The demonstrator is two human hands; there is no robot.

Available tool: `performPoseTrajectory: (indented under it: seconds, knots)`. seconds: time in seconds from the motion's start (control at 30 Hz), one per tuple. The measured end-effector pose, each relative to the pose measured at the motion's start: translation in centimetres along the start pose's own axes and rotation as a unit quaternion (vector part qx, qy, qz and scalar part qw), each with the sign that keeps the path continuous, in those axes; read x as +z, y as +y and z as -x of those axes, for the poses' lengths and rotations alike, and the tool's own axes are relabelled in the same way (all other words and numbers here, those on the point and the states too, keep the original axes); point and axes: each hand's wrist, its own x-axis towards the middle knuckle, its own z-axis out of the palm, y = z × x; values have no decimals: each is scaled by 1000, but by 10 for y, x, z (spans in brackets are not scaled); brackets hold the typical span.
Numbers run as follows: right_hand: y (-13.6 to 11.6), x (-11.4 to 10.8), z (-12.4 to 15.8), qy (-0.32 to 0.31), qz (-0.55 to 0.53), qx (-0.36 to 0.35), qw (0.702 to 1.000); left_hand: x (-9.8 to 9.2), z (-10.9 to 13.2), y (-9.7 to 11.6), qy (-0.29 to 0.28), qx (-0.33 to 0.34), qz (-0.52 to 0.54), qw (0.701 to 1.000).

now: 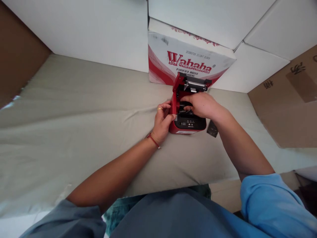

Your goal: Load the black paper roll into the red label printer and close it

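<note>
A red and black label printer [190,123] stands on the cloth-covered table with its lid [192,82] raised at the back. My left hand [162,120] grips its left wall, thumb at the front corner and fingers along the outside. Inside the open compartment, my right hand [199,103] has its thumb and forefinger around a dark part that I cannot make out; its other fingers are hidden. Small buttons or lights and white markings show on the black front panel. A small dark flat object [212,129] lies on the cloth just right of the printer, partly behind my right forearm.
Behind the printer stands a white and red Wahaha water carton [190,56]. White boxes or panels [104,33] line the back. Brown cardboard boxes border the right [289,99] and the far left [19,53]. Beige cloth [86,112] covers the table, its front edge close to my body.
</note>
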Motion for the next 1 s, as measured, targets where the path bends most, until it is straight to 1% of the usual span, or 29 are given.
performPoseTrajectory:
  seconds: [0.07,0.13,0.2,0.23,0.33,0.4,0.5,0.6,0.67,0.7,0.77,0.83,0.9,1.0]
  knots:
    - [5,2,1,9,-35,-28,999,0,0,-1,6,-3,-1,1000]
    - [7,-1,9,39,-86,-54,994,1,0,0,6,-3,5,1000]
    - [6,-6,26,70,-138,-59,986,2,0,0,8,-3,9,1000]
    - [4,-9,36,74,-161,-60,982,3,0,1,11,-2,8,1000]
    - [-3,-8,70,58,-197,-89,975,3,1,3,19,-2,-6,1000]
    - [-8,0,92,77,-178,-101,976,3,1,4,12,2,-21,1000]
    - [-14,20,120,146,-115,-74,980,4,3,8,5,17,-54,998]
    - [-22,39,138,197,-66,-50,977,5,9,16,33,64,-114,991]
    - [-30,48,145,222,-40,-38,973,7,14,24,56,127,-182,973]
    - [-34,51,146,232,-29,-32,972,8,17,29,62,166,-220,959]
    - [-43,57,146,245,-10,-21,969,9,22,37,39,257,-277,925]
    - [-50,60,143,247,0,-14,969,9,27,43,-6,327,-309,893]
    - [-54,62,141,240,0,-13,971,9,31,46,-41,352,-336,872]
    - [-55,65,141,230,-19,-16,973,7,34,48,-66,339,-367,864]
